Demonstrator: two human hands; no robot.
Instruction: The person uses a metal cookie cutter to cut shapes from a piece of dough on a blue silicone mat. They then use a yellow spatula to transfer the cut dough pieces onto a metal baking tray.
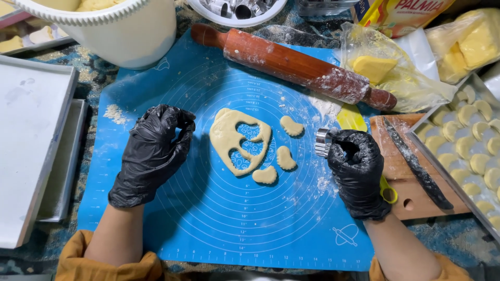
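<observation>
Two gloved hands at a blue baking mat with rolled dough and cut crescents.

The right hand (pixel 358 171) has its grip closed on a small fluted metal cutter (pixel 323 142), held just right of the dough sheet (pixel 232 138) in the middle of the mat (pixel 224 218). The left hand (pixel 153 153) is curled loosely and holds nothing; it is just left of the dough. Three cut crescents (pixel 285 157) lie beside the sheet. At the far edge of the worktop stand a white bucket (pixel 130 36) with dough lumps in it and a white bowl (pixel 237 10) of metal cutters. At the right edge a tray (pixel 416 136) is filled with rows of crescents. At the left edge lie flat trays (pixel 31 145). A floured rolling pin (pixel 291 65) lies across the far right corner of the mat. The near half of the mat is free.
</observation>
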